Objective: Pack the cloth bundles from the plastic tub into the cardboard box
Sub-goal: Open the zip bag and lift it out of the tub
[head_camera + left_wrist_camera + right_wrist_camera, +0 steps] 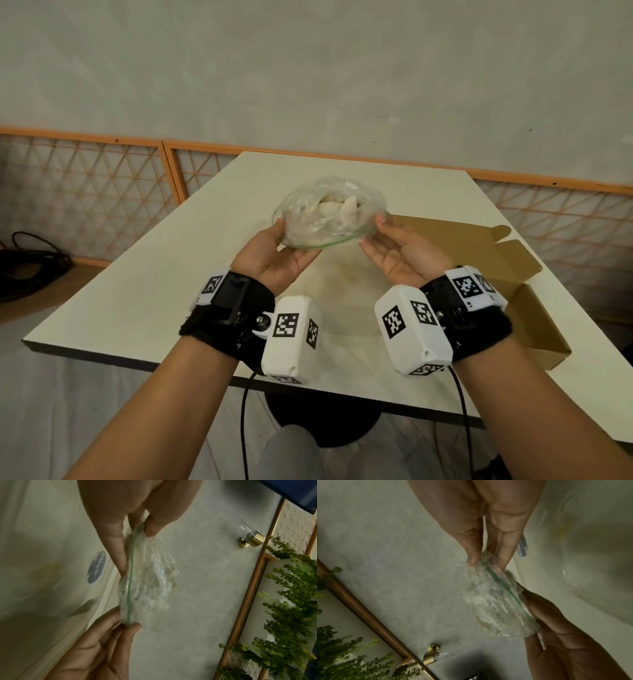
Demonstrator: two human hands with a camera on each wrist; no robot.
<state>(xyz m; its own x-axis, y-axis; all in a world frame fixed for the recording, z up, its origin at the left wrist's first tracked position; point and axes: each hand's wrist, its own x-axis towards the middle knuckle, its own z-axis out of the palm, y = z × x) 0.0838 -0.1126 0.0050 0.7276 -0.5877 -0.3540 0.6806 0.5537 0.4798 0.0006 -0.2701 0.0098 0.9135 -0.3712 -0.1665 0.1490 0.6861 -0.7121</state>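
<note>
A clear zip bag with a green seal line holds a pale cloth bundle and hangs in the air above the table. My left hand pinches its left end and my right hand pinches its right end, palms up. The left wrist view shows my left hand with thumb and fingers on the bag. In the right wrist view my right hand pinches the bag at the seal. The clear plastic tub sits faintly under my hands. The flat open cardboard box lies to the right.
The cream table ends close to me and at the left. An orange lattice fence runs behind it. Black cables lie on the floor at far left. A plant and a brass wall fitting show in the left wrist view.
</note>
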